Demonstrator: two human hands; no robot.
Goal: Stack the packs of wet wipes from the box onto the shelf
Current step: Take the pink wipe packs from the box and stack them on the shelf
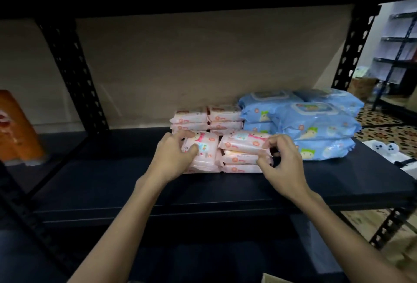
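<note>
Two bare hands settle small pink packs [244, 143] into front piles on a dark shelf [225, 192]. The left hand [174, 158] grips a tilted pack [203, 149]; the right hand [282, 160] pinches the neighbouring pile's edge. Next, probably squaring both piles. Blue packs [316, 124] sit alongside. A box corner [274, 279], contents unseen, shows below.
</note>
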